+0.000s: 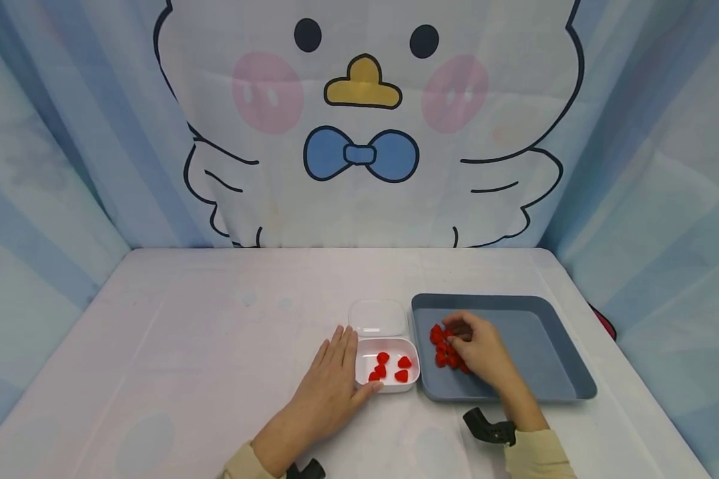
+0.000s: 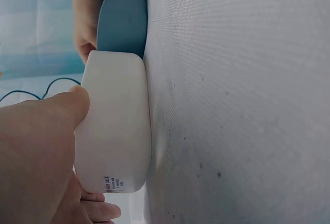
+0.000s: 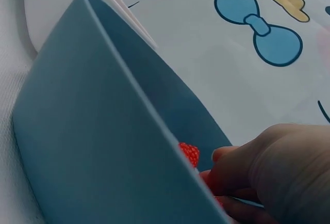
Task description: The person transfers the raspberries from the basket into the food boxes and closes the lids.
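In the head view, a small white box (image 1: pixel 364 362) holds several red raspberries (image 1: pixel 383 358). My left hand (image 1: pixel 329 389) rests against it, straight fingers along the left side and thumb at the near corner. The left wrist view shows that thumb against the white wall (image 2: pixel 116 121). Right of the box lies a grey-blue tray (image 1: pixel 533 346) with a cluster of raspberries (image 1: pixel 441 359) in its left part. My right hand (image 1: pixel 482 346) reaches into the tray, thumb and forefinger curled about a raspberry (image 1: pixel 448 334). In the right wrist view, the tray wall partly hides the fingertips; another raspberry (image 3: pixel 189 153) shows beside them.
A clear plastic lid (image 1: pixel 377 318) lies behind the white box, along its far edge. The tray's left rim stands close against the box. A white cloth (image 1: pixel 186 346) covers the table, and a printed curtain (image 1: pixel 359 206) hangs behind it.
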Motion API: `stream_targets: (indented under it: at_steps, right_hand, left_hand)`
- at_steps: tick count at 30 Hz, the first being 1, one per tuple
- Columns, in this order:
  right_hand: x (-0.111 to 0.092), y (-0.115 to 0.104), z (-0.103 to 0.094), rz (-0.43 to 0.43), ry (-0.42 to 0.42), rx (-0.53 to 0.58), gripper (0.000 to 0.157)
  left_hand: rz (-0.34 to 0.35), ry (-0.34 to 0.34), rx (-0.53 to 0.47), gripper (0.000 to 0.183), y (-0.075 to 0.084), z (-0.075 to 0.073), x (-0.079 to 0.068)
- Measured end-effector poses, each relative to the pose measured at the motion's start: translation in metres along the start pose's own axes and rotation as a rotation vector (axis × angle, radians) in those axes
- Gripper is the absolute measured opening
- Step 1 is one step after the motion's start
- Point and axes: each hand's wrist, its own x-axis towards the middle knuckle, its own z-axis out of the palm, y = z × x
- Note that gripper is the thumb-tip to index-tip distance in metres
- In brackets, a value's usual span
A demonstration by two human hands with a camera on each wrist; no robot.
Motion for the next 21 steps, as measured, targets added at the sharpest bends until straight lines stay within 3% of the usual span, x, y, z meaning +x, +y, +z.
stream_targets:
  at_steps: [21]
  right_hand:
    - [0.0007,-0.0008,0.0061,0.014,0.064,-0.041,0.02]
  left_hand:
    - [-0.001,0.005,0.005,0.091,0.0006,0.0004,0.0002]
